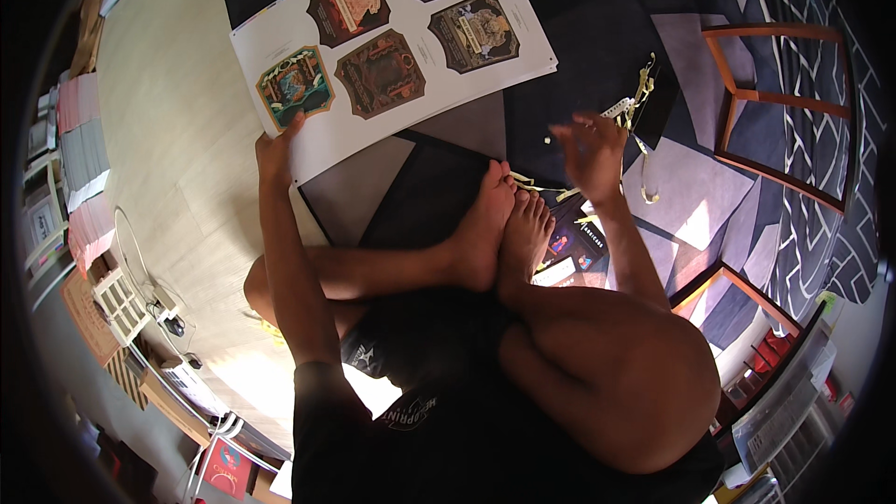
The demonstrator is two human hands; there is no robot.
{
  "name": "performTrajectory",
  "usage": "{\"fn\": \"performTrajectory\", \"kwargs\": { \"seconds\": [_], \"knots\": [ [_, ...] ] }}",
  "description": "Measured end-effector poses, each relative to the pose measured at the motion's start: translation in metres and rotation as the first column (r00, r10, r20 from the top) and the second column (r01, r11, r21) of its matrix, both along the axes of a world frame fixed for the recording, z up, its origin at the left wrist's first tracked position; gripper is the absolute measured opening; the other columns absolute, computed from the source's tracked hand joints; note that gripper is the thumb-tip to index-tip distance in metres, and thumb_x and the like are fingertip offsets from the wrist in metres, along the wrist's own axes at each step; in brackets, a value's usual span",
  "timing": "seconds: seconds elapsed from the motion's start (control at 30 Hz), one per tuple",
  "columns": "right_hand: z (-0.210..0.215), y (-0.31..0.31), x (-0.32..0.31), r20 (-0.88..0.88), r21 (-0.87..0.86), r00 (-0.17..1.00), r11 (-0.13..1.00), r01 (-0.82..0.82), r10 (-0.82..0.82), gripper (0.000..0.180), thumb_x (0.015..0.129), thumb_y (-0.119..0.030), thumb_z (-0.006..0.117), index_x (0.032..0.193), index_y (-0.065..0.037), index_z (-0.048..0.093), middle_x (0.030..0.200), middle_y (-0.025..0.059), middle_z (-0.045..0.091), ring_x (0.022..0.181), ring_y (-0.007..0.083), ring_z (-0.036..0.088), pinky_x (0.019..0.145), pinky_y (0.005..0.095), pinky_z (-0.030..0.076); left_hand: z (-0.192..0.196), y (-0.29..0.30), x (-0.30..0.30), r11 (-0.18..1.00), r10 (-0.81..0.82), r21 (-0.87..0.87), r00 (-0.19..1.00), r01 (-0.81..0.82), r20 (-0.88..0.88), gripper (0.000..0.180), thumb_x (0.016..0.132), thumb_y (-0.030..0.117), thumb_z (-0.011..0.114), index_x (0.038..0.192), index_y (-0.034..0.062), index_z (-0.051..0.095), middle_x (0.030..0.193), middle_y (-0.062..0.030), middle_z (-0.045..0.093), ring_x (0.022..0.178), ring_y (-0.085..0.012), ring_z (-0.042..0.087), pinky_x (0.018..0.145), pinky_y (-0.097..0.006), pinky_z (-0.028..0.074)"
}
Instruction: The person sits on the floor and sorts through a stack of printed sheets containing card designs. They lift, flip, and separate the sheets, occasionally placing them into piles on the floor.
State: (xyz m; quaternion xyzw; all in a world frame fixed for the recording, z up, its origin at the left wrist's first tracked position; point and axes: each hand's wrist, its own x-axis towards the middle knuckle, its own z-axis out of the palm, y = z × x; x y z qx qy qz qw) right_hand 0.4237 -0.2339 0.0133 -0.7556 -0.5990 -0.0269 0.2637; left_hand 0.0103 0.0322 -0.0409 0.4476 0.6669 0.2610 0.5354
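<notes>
A large white printed sheet [425, 98] with several dark, ornate label designs lies tilted at the upper middle, seemingly on top of other sheets. My left hand [276, 154] grips its near-left edge, thumb on top beside the green and gold label [295, 89]; the fingers underneath are hidden. Off to the right, my right hand [595, 151] is raised over the carpet with its fingers loosely bent and apart, slightly blurred. A tiny pale scrap [547, 141] shows just left of its fingertips. Thin pale-yellow strips [644, 93] lie beyond that hand.
My bare feet [509, 215] are between my arms, near some dark printed cards [583, 245]. A patterned carpet [691, 159] covers the right side. Wooden frames [779, 98] stand there beside a patterned cloth [821, 56]. Paper stacks [84, 163] and a cable [126, 243] are at left.
</notes>
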Motion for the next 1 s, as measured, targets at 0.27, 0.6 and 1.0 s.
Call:
{"fn": "performTrajectory", "kwargs": {
  "seconds": [0.27, 0.6, 1.0],
  "knots": [
    [0.008, 0.167, 0.064, -0.164, 0.493, 0.985, 0.861, 0.125, -0.050, 0.022, 0.092, -0.023, 0.066, 0.103, -0.004, 0.066, 0.100, 0.0116, 0.066, 0.098, 0.0301, 0.061, 0.088, 0.0448, 0.043, -0.004, 0.005, -0.013, 0.975, -0.165, -0.157, 0.985, 0.155, -0.050, 0.089, 0.081, 0.053, 0.072, 0.140, -0.0053, 0.039, 0.134, -0.0228, 0.052, 0.117, -0.0329, 0.055, 0.100, -0.043, 0.044],
    [-0.109, 0.181, 0.084, -0.682, 0.294, 0.727, 0.884, 0.364, -0.072, 0.042, 0.101, -0.036, 0.053, 0.119, 0.002, 0.058, 0.115, 0.0202, 0.059, 0.110, 0.0347, 0.055, 0.101, 0.0393, 0.039, 0.003, 0.003, 0.005, 0.998, 0.015, -0.055, 1.000, -0.016, -0.025, 0.045, 0.081, 0.019, 0.083, 0.114, -0.0051, 0.066, 0.106, -0.0117, 0.069, 0.088, -0.0184, 0.067, 0.080, -0.031, 0.053],
    [-0.103, 0.185, 0.059, 0.005, 0.234, 0.996, 0.968, 0.086, -0.089, 0.043, 0.096, -0.035, 0.062, 0.122, -0.001, 0.060, 0.120, 0.0209, 0.060, 0.115, 0.0373, 0.054, 0.101, 0.0507, 0.038, 0.007, 0.011, -0.011, 0.970, -0.156, 0.067, 0.814, 0.232, -0.560, 0.067, 0.067, 0.051, 0.089, 0.099, -0.0038, 0.069, 0.089, -0.0129, 0.072, 0.078, -0.0239, 0.069, 0.069, -0.038, 0.054]
  ]
}}
